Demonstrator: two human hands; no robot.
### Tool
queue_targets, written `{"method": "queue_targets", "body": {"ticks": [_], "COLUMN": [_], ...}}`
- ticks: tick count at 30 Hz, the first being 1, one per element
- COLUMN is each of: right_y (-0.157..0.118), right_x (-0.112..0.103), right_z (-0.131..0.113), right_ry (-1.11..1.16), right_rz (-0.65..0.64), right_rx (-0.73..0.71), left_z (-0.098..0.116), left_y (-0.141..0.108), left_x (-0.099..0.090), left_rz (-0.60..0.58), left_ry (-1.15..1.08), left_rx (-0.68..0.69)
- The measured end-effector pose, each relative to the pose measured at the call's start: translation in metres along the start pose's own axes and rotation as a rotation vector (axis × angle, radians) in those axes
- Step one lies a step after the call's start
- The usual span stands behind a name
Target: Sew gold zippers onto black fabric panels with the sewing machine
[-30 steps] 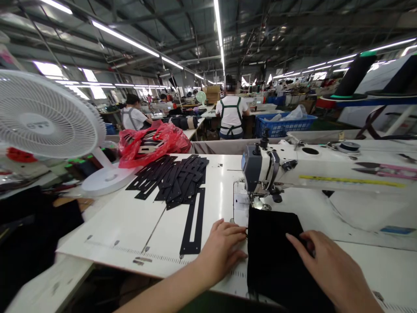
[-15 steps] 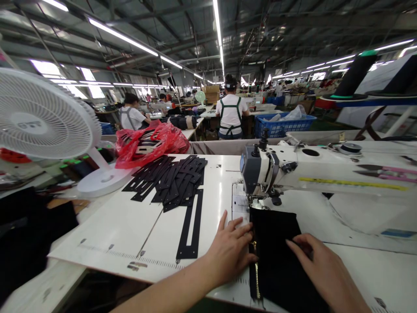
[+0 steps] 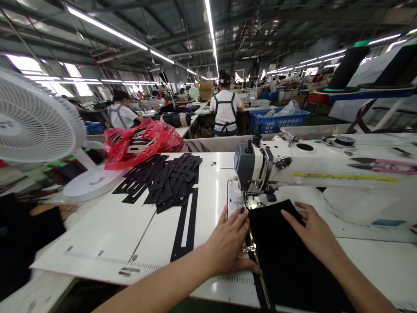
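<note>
A black fabric piece (image 3: 286, 261) lies on the sewing machine bed, its upper left corner by the presser foot (image 3: 250, 202). Along its left edge runs a gold-toothed zipper (image 3: 258, 261) with a metal slider (image 3: 250, 248). My left hand (image 3: 230, 241) rests flat on that zipper edge, fingers stretched out, fingertips close to the foot. At the upper right edge my right hand (image 3: 309, 224) holds the fabric, thumb on top and the other fingers at the edge; their tips are partly hidden. The sewing machine (image 3: 273, 167) stands just beyond both hands.
A pile of black slotted strips (image 3: 172, 180) lies left of the machine, one strip (image 3: 185, 226) apart from it. Behind are a red plastic bag (image 3: 146, 141) and a white fan (image 3: 78, 169). Pink-handled snips (image 3: 391, 165) rest on the machine. Co-workers sit farther back.
My right hand has moved up along the fabric to its upper right corner. The fabric's lower end has swung rightward, and the zipper slider shows more clearly. The whole view has shifted slightly.
</note>
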State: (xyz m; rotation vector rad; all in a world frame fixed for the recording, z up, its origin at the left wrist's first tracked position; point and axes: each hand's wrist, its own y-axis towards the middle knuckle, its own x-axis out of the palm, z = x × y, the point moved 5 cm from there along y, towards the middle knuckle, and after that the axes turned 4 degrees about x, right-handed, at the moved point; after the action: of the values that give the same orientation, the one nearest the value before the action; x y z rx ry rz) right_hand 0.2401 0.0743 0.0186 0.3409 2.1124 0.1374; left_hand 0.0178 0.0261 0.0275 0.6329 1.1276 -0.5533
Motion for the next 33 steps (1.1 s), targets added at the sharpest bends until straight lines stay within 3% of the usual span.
{"method": "queue_targets", "body": {"ticks": [6, 10, 15, 18, 20, 22, 25, 29, 31, 33], "right_y": [-0.001, -0.033, -0.076, -0.075, -0.067, -0.061, -0.060, -0.062, -0.062, -0.061], "right_x": [0.009, -0.007, -0.016, -0.023, -0.026, -0.018, 0.015, 0.049, 0.052, 0.050], "right_z": [-0.009, -0.015, -0.012, -0.013, -0.028, -0.050, -0.072, -0.066, -0.061, -0.059], "right_ry": [-0.164, -0.306, -0.480, -0.589, -0.594, -0.480, -0.346, -0.332, -0.306, -0.287], "right_rz": [0.008, 0.121, 0.200, 0.221, 0.225, 0.175, -0.030, -0.145, -0.157, -0.153], "right_rx": [-0.084, -0.167, -0.410, -0.454, -0.525, -0.690, -0.895, -0.865, -0.837, -0.815], "left_z": [-0.004, -0.002, 0.000, 0.001, 0.000, -0.003, -0.007, 0.006, 0.020, 0.035], "left_y": [0.002, 0.001, -0.002, -0.003, -0.001, 0.003, 0.006, -0.005, -0.017, -0.032], "left_x": [0.005, 0.007, 0.008, 0.008, 0.007, 0.008, 0.008, 0.008, 0.009, 0.008], "left_rz": [-0.116, -0.123, -0.074, -0.089, -0.109, -0.129, -0.137, -0.053, 0.028, 0.091], "left_ry": [0.006, -0.013, -0.028, -0.034, -0.048, -0.061, -0.063, -0.063, -0.104, -0.173], "left_rx": [-0.004, 0.007, 0.003, -0.009, -0.018, -0.026, -0.029, -0.086, -0.119, -0.065]}}
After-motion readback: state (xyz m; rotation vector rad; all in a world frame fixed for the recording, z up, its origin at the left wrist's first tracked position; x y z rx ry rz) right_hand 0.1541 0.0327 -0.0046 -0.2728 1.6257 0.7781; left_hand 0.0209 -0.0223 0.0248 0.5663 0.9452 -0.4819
